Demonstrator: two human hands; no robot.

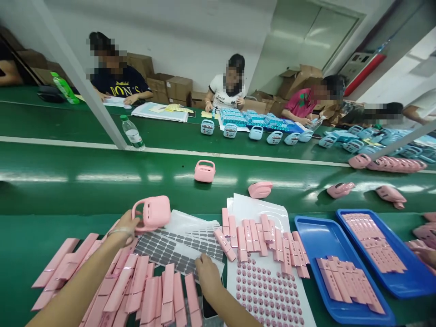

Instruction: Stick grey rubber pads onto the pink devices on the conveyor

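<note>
My left hand (126, 228) is closed round the handle of a pink plastic case (157, 212), which looks like a small speaker, raised above the bench. My right hand (208, 273), its fingers bent together, rests at the edge of a sheet of grey oblong stickers (170, 245); anything between its fingertips is hidden. Many long pink pieces (136, 281) lie in overlapping rows under and between my forearms. A dark phone-like object (208, 309) shows partly beneath my right wrist. Beside that hand is a white sheet of round pink stickers (267, 290), with more pink pieces (250, 236) across its top.
Two blue trays (306, 222) with pink pieces stand at the right. On the green conveyor belt (153, 172) sit a pink case (205, 172) and several others. Across it, co-workers sit by blue cases (235, 117). A bottle (132, 134) stands near a slanted white post (81, 77).
</note>
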